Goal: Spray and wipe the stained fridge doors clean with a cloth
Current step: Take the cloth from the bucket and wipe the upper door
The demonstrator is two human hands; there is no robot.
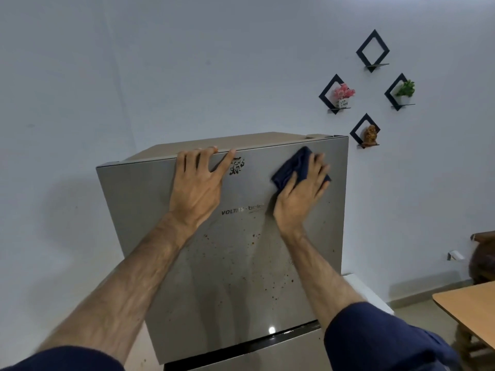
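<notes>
Steel-grey upper door (187,277): it fronts the fridge against the pale wall; brown specks are scattered across its middle and lower part, thickest below the brand lettering
Cloth (288,170): dark blue, bunched, pressed flat against the door near its top right corner
Right hand (300,191): fingers spread over the cloth, pinning it to the door rather than closing round it
Left hand (198,183): bare, holding nothing, fingers hooked over the door's top edge, apparently to steady it
Spray bottle: not in sight
Done so far: the strip near the top looks free of specks, so wiping seems to have begun there
Left to do: most specks on the upper door, plus the lower door (267,357), of which only a sliver shows
Progress: early, by my reckoning
</notes>
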